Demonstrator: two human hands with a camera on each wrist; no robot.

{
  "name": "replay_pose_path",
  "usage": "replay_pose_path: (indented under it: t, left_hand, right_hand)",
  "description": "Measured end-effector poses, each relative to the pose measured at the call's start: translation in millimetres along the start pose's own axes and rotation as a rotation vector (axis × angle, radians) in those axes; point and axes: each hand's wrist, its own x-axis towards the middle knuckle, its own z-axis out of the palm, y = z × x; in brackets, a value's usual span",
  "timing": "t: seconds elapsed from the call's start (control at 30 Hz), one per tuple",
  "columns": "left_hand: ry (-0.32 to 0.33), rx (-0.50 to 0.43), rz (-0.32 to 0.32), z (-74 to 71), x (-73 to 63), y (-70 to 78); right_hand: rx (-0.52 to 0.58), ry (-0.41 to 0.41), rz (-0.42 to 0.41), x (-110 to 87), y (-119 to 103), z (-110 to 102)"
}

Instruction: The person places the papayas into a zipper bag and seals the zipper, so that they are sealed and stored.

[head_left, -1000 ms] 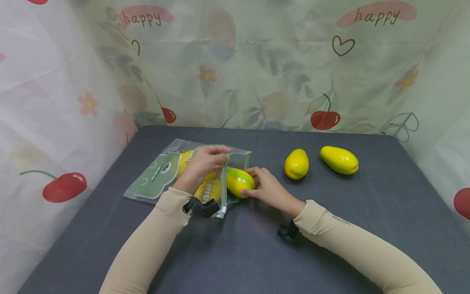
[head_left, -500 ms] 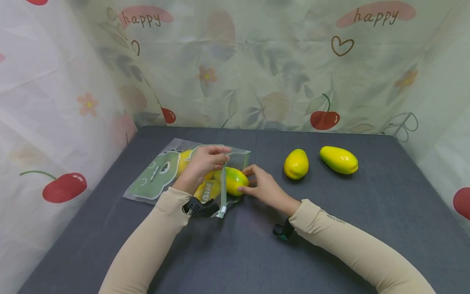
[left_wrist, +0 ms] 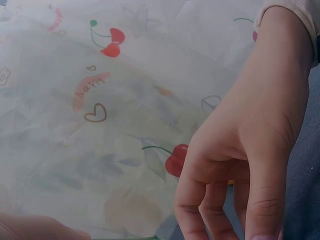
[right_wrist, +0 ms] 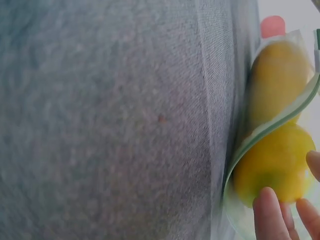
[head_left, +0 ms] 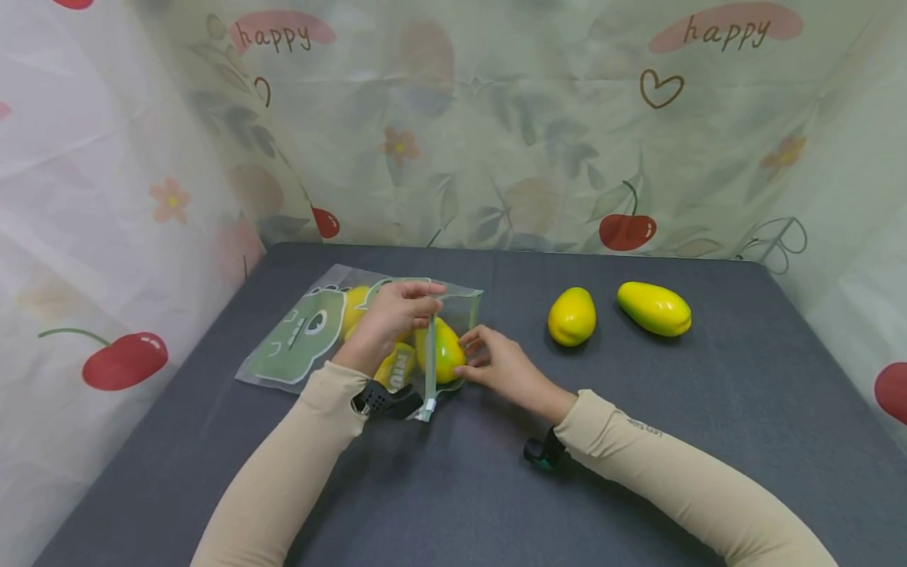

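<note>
A clear zip bag [head_left: 298, 346] with a green cartoon print lies on the dark table, its mouth toward the right. My left hand [head_left: 397, 315] pinches the upper side of the mouth and lifts it; in the left wrist view my left hand [left_wrist: 245, 145] points down and the bag is mostly hidden. A glossy yellow-green mango [head_left: 448, 354] sits in the mouth, partly behind the zip strip. Fingertips of my right hand [head_left: 506, 370] touch its outer end, thumb and fingers spread. In the right wrist view another yellow mango [right_wrist: 277, 80] lies deeper in the bag.
Two more mangoes, one upright-looking [head_left: 572, 316] and one lying lengthwise [head_left: 655, 309], rest on the table [head_left: 453, 504] to the right of the bag. A printed curtain [head_left: 496, 157] stands behind the table and along both sides.
The right hand has moved left, and the mango at its fingertips has slid further into the bag's mouth and turned. The left hand has stayed in place on the bag.
</note>
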Motion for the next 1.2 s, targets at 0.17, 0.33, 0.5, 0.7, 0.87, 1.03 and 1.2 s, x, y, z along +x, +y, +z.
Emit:
replay_pose_path:
  t: [0.17,0.33,0.5,0.7,0.87,1.03,1.2]
  left_hand:
    - [0.014,0.026,0.001,-0.1,-0.7,0.1]
    - [0.017,0.032,0.006,0.3,-1.3,0.9]
    - [0.016,0.032,-0.001,0.1,-2.0,1.8]
    - [0.008,0.035,-0.001,-0.5,-1.9,0.9]
    - [0.004,0.035,0.001,-1.3,-0.9,0.0]
    - [0.001,0.024,0.004,-1.0,-0.1,-0.4]
    - [0.005,0.022,0.0,-1.3,0.7,-0.8]
  right_hand:
    - [0.02,-0.03,-0.03,-1.9,-1,2]
    - [0.027,-0.045,-0.042,-2.5,-1,3]
    - [0.027,-0.052,-0.043,-2.8,-2,3]
    - [0.025,-0.059,-0.047,-2.8,-1,3]
    - [0.018,-0.053,-0.047,-4.7,-1,-2]
    - [-0.007,-0.01,-0.045,-10.0,-7,-16]
    - [0.0,0.064,-0.042,-13.8,-12,-37]
